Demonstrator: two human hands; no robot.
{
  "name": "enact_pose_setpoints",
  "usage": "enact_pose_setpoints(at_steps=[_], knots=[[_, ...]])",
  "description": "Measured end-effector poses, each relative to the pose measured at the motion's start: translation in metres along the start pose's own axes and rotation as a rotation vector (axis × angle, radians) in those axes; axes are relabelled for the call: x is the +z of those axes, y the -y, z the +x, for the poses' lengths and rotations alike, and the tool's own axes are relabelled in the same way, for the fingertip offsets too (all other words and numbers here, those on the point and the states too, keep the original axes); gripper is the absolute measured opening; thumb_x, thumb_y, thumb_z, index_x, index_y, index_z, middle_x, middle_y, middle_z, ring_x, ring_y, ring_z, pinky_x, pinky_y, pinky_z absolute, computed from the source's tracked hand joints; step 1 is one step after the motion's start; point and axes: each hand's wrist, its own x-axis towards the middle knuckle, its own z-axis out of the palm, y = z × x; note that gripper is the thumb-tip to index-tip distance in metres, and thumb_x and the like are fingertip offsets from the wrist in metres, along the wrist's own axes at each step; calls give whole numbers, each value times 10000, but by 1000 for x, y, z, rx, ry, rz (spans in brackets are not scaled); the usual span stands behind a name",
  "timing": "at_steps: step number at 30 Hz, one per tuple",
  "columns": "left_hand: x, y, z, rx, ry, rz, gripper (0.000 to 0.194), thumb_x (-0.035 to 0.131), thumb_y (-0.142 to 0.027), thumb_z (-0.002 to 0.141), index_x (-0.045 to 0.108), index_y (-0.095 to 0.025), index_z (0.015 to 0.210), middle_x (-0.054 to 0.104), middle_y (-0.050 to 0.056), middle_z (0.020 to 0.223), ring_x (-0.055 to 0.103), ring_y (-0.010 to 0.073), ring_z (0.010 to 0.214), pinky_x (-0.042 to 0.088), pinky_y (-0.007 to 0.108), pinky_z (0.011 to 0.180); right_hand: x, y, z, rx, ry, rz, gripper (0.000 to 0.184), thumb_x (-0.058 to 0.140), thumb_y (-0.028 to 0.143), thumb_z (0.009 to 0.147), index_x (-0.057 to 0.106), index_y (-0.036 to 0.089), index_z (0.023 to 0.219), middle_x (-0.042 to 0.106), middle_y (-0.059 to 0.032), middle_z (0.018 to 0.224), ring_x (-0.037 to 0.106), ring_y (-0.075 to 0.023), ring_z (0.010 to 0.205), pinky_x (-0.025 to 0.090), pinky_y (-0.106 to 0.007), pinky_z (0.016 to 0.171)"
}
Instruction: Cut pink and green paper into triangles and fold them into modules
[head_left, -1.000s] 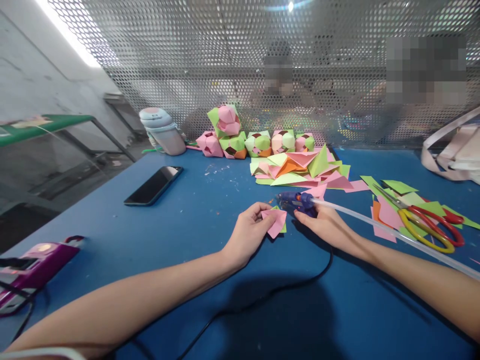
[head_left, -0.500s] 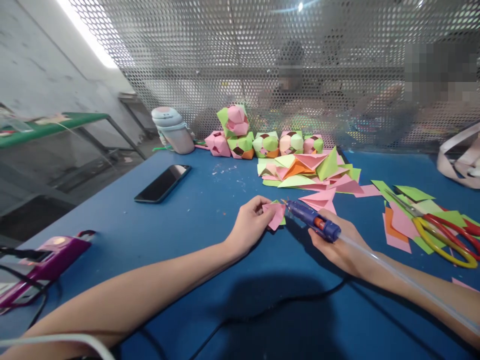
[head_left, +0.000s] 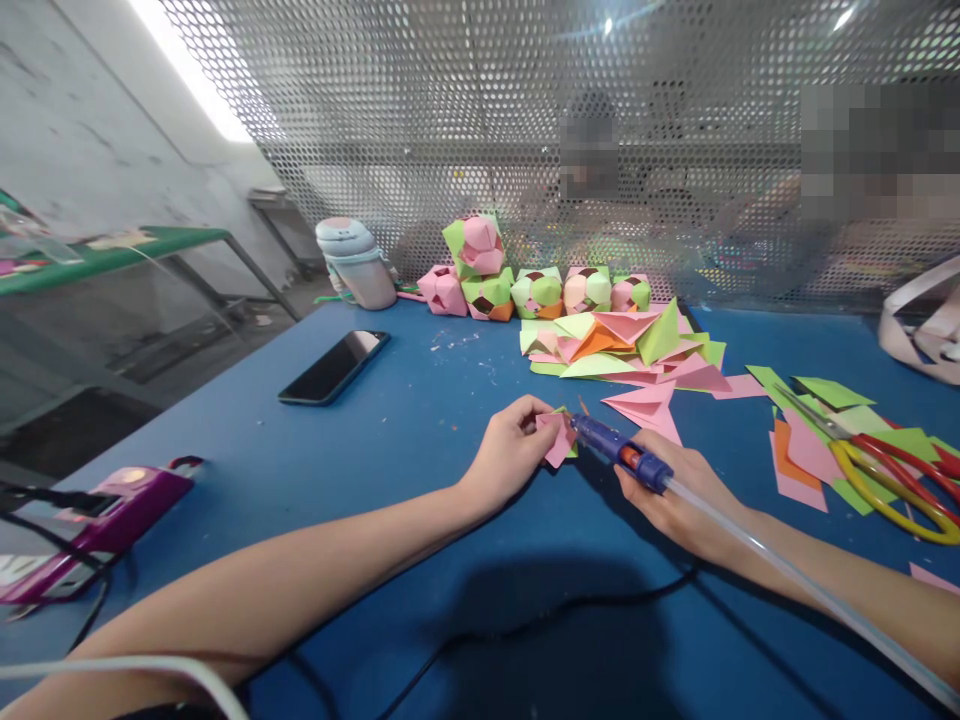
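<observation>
Between the thumb and fingers of my left hand (head_left: 510,450) is a small pink and green folded paper piece (head_left: 556,440), held just above the blue table. My right hand (head_left: 686,490) is wrapped round a dark blue glue gun (head_left: 621,448), with a long clear glue stick (head_left: 765,555) running out of its back along my forearm. The gun's nozzle is at the upper right edge of the paper piece; whether it touches cannot be made out. Just beyond the gun lies a folded pink paper (head_left: 645,405).
Behind the hands lies a pile of folded papers (head_left: 622,345), backed by several paper balls (head_left: 484,290) and a bottle (head_left: 360,265). A phone (head_left: 335,368) and purple power strip (head_left: 112,520) are at left. Scissors (head_left: 892,475) rest on cut paper at right. A black cord (head_left: 540,610) crosses in front.
The glue gun's nozzle has moved left and slightly down, onto or over the edge of the paper piece. My left hand keeps its pinch. The whole view has shifted slightly.
</observation>
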Motion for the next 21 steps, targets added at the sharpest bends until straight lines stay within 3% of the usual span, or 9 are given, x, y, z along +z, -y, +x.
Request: enact_pose_setpoints(at_steps=[8, 21], knots=[[0, 3, 1, 20, 18, 37, 133, 607, -298, 805, 600, -166, 790, 591, -24, 664, 526, 110, 598, 401, 223, 570, -3, 2, 0, 43, 62, 38, 94, 532, 198, 842, 447, 236, 854, 494, 59, 645, 425, -110, 466, 314, -247, 484], [0, 4, 1, 21, 9, 27, 141, 613, -309, 803, 596, -171, 780, 593, -24, 664, 530, 110, 591, 402, 222, 562, -2, -1, -1, 33, 57, -29, 93, 534, 211, 829, 459, 233, 880, 545, 30, 702, 506, -135, 531, 359, -257, 524]])
